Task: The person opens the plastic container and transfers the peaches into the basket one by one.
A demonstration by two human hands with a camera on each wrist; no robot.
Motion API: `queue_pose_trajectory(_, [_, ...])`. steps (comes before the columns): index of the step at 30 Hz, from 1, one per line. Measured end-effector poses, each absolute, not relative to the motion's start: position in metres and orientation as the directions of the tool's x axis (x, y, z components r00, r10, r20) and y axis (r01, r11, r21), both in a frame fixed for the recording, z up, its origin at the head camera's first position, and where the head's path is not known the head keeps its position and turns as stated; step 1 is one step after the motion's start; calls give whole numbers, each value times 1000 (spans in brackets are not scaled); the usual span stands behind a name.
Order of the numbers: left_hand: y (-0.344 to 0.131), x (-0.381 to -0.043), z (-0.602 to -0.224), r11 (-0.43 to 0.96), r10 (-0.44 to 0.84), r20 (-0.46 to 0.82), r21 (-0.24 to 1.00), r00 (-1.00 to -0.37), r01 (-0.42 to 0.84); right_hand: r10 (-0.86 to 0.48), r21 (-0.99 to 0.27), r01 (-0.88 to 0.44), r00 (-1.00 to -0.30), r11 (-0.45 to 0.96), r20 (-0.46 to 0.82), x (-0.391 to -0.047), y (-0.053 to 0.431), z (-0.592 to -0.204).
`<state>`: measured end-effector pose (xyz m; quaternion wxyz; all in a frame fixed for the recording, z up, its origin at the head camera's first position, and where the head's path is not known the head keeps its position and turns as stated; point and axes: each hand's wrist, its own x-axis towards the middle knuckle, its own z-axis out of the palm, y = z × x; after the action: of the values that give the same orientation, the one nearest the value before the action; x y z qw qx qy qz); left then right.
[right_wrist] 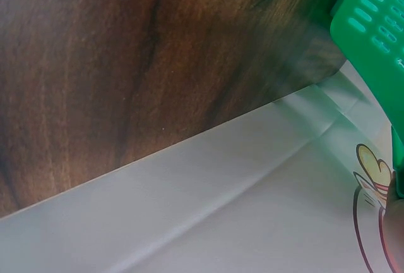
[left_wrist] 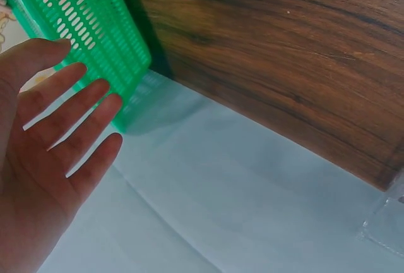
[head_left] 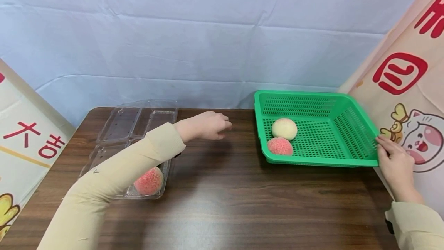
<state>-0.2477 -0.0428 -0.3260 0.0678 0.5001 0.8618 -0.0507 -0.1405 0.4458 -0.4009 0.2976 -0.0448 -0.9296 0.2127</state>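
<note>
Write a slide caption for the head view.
Left hand hovers; right hand grips green plastic basket holding a cream ball and a speckled pink ball.

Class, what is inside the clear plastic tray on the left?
In the tray, a pink ball shows at the near right, partly covered by the left sleeve. That sleeve crosses the tray, so anything directly beneath it cannot be seen.

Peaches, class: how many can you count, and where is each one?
3: a pale peach and a pink peach in the basket, another pink one in the clear tray. The left sleeve may hide more.
</note>
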Motion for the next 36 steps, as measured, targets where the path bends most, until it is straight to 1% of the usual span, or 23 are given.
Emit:
queue_pose_trajectory(7, [-50, -245, -327, 489, 858, -162, -31, -488, 871, 208, -427, -46, -823, 903, 528, -140, 446, -400])
queue_pose_trajectory(14, [-58, -243, -328, 502, 852, -161, -20, -498, 865, 212, -431, -47, -819, 901, 533, -141, 446, -401])
queue_pose_trajectory(21, [-66, -241, -331, 492, 863, -122, -21, -491, 870, 213, -428, -44, -818, 903, 534, -141, 447, -402])
queue_pose_trajectory(29, [-73, -241, -336, 505, 851, -152, -27, -503, 863, 211, -434, -46, -825, 899, 525, -141, 447, -401])
queue_pose_trajectory(36, [-78, -240, -336, 508, 852, -135, -22, -506, 861, 214, -433, -43, -823, 900, 526, -141, 447, -402])
